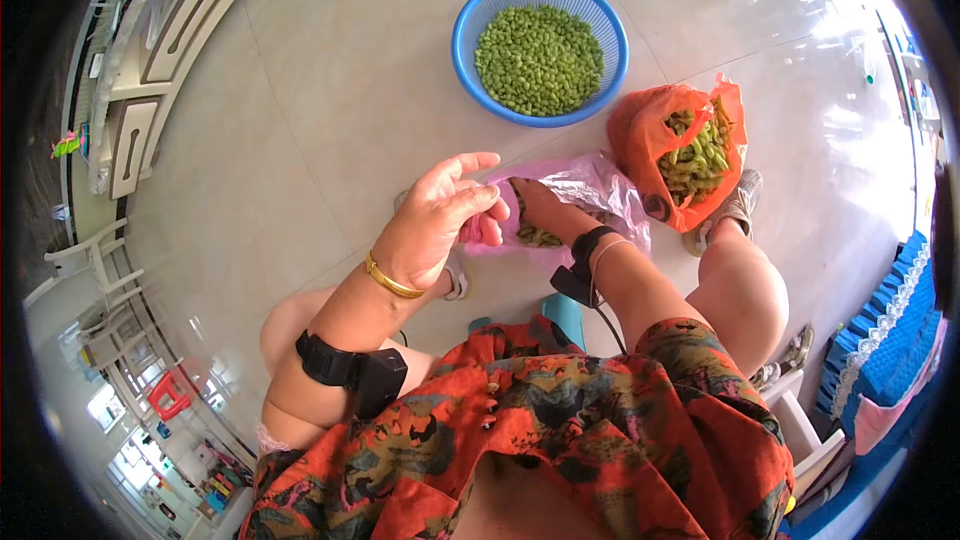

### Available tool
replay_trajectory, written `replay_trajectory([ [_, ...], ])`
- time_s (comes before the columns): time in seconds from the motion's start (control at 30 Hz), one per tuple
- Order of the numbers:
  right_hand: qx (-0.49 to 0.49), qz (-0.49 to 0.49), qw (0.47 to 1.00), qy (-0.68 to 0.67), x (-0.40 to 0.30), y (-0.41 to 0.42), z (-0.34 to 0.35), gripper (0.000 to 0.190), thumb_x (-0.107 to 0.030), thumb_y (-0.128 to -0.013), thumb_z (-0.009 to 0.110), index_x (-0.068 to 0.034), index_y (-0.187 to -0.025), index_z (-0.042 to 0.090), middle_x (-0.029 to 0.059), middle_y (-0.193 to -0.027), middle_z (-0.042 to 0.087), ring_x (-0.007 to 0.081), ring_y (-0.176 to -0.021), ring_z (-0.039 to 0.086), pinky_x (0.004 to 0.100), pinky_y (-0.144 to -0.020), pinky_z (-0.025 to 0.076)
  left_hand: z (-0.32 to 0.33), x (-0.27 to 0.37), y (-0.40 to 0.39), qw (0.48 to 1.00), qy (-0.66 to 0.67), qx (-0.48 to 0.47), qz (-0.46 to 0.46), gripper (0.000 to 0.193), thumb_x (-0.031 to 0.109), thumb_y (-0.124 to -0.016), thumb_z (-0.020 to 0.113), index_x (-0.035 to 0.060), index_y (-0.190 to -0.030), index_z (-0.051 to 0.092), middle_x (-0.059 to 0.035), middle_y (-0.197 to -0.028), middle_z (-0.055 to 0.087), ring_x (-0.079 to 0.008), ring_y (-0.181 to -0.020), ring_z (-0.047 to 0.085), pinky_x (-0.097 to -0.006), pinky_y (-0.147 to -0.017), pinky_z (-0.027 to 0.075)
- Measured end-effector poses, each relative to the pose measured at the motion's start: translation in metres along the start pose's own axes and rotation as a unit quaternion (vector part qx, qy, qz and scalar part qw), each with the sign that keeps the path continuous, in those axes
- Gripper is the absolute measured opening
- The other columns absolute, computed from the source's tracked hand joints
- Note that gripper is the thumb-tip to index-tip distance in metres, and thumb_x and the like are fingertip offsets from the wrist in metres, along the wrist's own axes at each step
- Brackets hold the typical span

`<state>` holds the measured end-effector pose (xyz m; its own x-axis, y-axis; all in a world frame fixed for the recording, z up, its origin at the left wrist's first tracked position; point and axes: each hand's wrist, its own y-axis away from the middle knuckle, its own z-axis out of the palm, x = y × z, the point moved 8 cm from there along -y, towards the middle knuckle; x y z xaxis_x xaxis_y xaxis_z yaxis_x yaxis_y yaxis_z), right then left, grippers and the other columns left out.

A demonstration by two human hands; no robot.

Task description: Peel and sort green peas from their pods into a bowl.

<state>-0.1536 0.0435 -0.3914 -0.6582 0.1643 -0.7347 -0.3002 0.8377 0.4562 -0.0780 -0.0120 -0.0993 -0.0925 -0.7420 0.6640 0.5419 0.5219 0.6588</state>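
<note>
My left hand [454, 221] is raised beside the pink plastic bag [622, 199], its index finger extended and the other fingers curled; part of the pink bag shows behind its fingertips. Whether it grips the bag's edge is unclear. My right hand [536, 202] reaches down into the pink bag, its fingertips hidden, over brownish pods [536, 236]. To the right stands an orange plastic bag [637, 127], its mouth open on green and brown bean pods [697, 157]. Beyond both bags, a blue plastic basket [465, 64] holds many shelled green beans [540, 60].
My shoes [742, 202] flank the bags on the tiled floor [300, 90]. A drawer cabinet [187, 22] and white chairs [101, 262] stand at the left, with a red stool [169, 394] farther off. Blue lace-trimmed fabric [870, 330] hangs at the right.
</note>
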Motion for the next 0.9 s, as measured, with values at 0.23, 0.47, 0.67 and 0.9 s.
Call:
replay_trajectory([
  [0.23, -0.03, -0.042, 0.997, -0.057, -0.024, 0.009, -0.015, 0.054, -0.001, -0.068, 0.058, -0.006, -0.119, 0.044, 0.0214, -0.105, 0.054, 0.0365, -0.102, 0.051, 0.0413, -0.086, 0.043, 0.0, 0.002, 0.001, 1.0, 0.011, 0.002, 0.001, 0.039, 0.013, -0.087, 0.052, -0.0001, -0.121, 0.04, -0.0076, -0.082, 0.058, -0.013, -0.067, 0.057, -0.0257, -0.064, 0.047],
  [0.47, 0.054, -0.099, 0.993, -0.024, -0.023, 0.03, -0.046, 0.042, -0.004, -0.072, 0.053, -0.005, -0.114, 0.051, 0.0202, -0.104, 0.056, 0.0327, -0.1, 0.053, 0.0382, -0.089, 0.043, 0.015, 0.006, -0.002, 0.999, 0.016, -0.031, 0.001, 0.036, 0.014, -0.087, 0.053, 0.0014, -0.12, 0.044, -0.0058, -0.083, 0.058, -0.0113, -0.069, 0.056, -0.0236, -0.064, 0.046],
  [0.67, -0.004, -0.021, 0.943, -0.332, 0.014, 0.088, -0.066, 0.032, -0.009, -0.076, 0.055, -0.004, -0.107, 0.056, 0.0141, -0.099, 0.059, 0.0269, -0.093, 0.057, 0.0363, -0.084, 0.046, 0.022, 0.019, 0.005, 0.998, -0.005, -0.05, 0.042, 0.033, 0.016, -0.087, 0.052, 0.0025, -0.117, 0.047, -0.0051, -0.084, 0.059, -0.0102, -0.069, 0.055, -0.0217, -0.062, 0.043],
  [0.9, -0.039, 0.109, 0.74, -0.662, 0.029, 0.084, -0.113, 0.025, -0.014, -0.079, 0.057, -0.003, -0.102, 0.058, 0.0079, -0.094, 0.061, 0.0213, -0.085, 0.058, 0.0335, -0.077, 0.048, 0.041, 0.023, -0.001, 0.996, -0.037, -0.059, 0.06, 0.031, 0.015, -0.085, 0.053, 0.0009, -0.113, 0.049, -0.0058, -0.084, 0.059, -0.0101, -0.068, 0.055, -0.0222, -0.063, 0.045],
])
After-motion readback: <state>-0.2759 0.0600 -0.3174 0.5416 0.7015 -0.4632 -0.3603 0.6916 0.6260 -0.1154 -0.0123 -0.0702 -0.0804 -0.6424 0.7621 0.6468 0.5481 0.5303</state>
